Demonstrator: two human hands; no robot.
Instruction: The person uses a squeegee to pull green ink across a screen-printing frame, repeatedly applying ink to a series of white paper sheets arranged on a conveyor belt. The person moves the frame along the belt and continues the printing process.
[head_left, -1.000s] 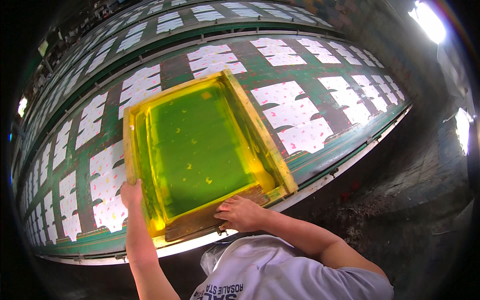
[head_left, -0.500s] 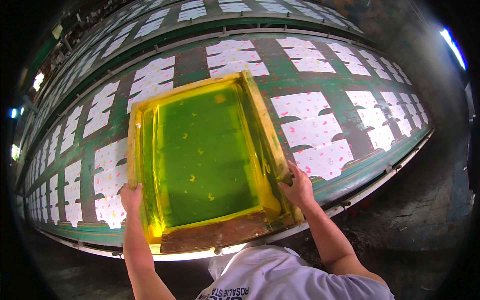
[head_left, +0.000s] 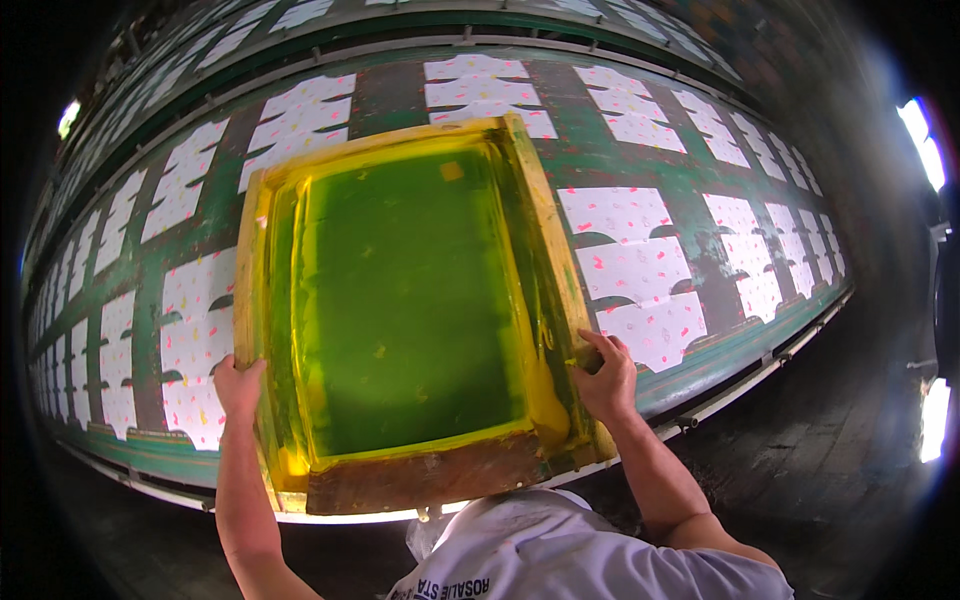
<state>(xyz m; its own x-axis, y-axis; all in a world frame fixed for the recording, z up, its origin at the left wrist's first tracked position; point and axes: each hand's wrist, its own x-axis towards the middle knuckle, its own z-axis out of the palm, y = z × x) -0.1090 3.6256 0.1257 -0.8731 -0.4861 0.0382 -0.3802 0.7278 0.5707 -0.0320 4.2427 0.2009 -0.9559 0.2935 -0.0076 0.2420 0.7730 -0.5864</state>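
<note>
A printing screen (head_left: 405,290) with a wooden frame, green mesh and yellow ink along its sides and near edge lies in front of me over a long green table. My left hand (head_left: 238,383) grips the left side of its frame, fingers wrapped round it. On the right side, my right hand (head_left: 603,376) is closed on the frame as well. White cut fabric pieces (head_left: 630,275) printed with small pink and yellow motifs lie in groups on the table around the screen.
The long table (head_left: 660,388) curves away to both sides, with a rail along its near edge. Further rows of tables with white pieces run behind it. A dark floor (head_left: 760,440) shows at lower right, beside a wall with bright openings at far right.
My right hand has gone from the screen's near edge to its right side. The screen has swung slightly more square to me, and both hands stay on it.
</note>
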